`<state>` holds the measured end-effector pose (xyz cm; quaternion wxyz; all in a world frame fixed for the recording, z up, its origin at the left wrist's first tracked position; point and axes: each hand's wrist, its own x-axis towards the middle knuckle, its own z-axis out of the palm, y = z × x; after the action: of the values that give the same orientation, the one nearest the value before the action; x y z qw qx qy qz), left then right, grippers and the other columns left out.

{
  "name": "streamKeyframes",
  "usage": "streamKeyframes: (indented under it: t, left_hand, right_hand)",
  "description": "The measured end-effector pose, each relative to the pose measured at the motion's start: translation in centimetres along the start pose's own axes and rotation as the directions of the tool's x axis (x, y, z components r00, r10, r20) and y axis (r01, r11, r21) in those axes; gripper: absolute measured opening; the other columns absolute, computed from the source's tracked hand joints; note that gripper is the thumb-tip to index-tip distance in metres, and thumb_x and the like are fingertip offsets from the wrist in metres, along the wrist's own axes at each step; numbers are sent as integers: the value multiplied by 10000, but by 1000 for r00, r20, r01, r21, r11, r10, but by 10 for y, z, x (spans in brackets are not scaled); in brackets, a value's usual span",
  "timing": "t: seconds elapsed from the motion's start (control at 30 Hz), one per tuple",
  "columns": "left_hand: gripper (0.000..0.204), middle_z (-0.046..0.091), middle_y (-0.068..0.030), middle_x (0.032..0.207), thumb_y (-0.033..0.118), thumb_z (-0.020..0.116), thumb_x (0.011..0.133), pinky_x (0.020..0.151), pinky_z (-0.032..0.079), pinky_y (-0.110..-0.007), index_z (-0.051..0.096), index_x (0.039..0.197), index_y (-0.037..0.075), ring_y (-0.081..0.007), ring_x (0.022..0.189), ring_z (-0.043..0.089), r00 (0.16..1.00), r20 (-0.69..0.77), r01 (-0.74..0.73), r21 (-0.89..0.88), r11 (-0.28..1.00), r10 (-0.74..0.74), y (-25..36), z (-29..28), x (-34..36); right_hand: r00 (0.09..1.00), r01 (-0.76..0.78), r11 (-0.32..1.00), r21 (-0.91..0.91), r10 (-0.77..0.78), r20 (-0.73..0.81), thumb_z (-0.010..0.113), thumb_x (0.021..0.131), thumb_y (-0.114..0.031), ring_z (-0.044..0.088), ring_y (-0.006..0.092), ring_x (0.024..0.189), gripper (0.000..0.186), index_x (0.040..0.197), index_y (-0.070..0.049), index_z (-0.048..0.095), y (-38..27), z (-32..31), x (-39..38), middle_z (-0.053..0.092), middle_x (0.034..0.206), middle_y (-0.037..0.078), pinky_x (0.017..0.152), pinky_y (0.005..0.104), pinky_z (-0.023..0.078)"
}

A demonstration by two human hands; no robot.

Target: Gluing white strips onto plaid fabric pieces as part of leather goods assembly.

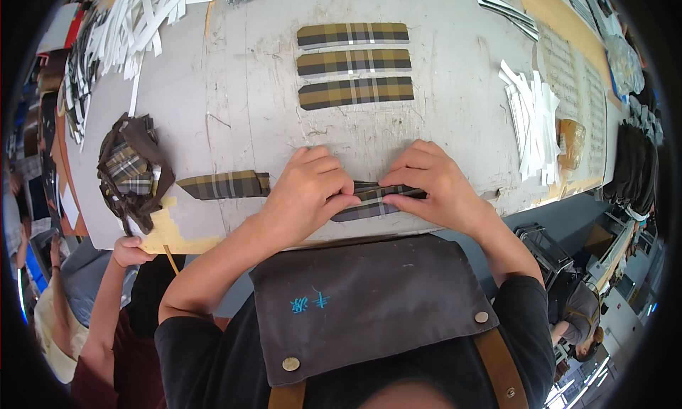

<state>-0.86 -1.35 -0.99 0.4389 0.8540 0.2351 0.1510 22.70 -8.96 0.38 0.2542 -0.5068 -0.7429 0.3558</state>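
Note:
Both my hands work near the front edge of the pale table. My left hand (305, 189) pinches one end of a plaid fabric strip (366, 210) between thumb and fingers. My right hand (430, 185) pinches the same strip farther right, at a dark folded band along its upper edge. Just left of my left hand lies another plaid piece (213, 186). Three olive, brown and grey plaid strips (354, 63) are laid out in a column beyond my hands.
White paper strips (529, 125) lie at right and in a heap (135, 25) at back left. A bundle of plaid and brown fabric (131, 160) sits at left. A co-worker's hand (129, 251) touches the table's front-left edge; other people work at both sides.

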Motion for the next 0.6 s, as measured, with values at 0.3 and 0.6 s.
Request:
streamKeyframes:
  t: [0.3,0.6]
  left_hand:
    - [228,562,-31,751,131,822,657,720,392,-357,622,740,62,-234,774,520,994,-58,-85,88,992,91,2,4,-2]
    - [137,540,-47,746,114,760,731,745,412,-356,645,748,42,-241,802,516,996,-7,-92,46,995,92,6,1,-3]
  right_hand:
    - [999,-35,999,21,35,-20,810,636,-51,565,252,887,302,916,-63,696,-6,3,-7,614,922,53,796,360,457]
    - [999,-12,1000,5,12,-39,810,634,-50,565,258,894,308,918,-63,692,-6,6,-9,609,925,55,796,364,459]
